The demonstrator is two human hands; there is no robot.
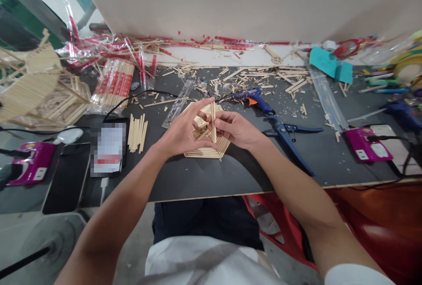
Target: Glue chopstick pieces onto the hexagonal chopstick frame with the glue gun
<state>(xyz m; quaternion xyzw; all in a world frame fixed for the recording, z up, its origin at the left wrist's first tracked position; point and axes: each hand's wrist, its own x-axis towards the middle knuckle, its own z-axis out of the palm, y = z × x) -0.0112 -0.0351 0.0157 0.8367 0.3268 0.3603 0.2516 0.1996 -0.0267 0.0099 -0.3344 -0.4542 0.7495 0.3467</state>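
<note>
Two short wooden sticks [213, 132] stand side by side, nearly upright, between my hands. My left hand [180, 130] spans them, with its index fingertip at the upper end and its thumb at the lower end. From the right, the thumb and fingers of my right hand [236, 130] pinch the same sticks near the middle. Beneath both hands lies a many-sided framework of stacked wooden sticks [206, 153], partly covered by them. A blue glue gun [255, 98] rests behind my right hand, and blue-handled cutters [290, 142] lie to its right.
Loose sticks [137, 132] lie left of my hands, beside a phone [108, 149]. A larger stick structure [42, 87] stands far left, near packaged sticks [114, 83]. Offcuts [250, 74] litter the back. A clear ruler [178, 105] and a magenta power socket [367, 144] sit on the table.
</note>
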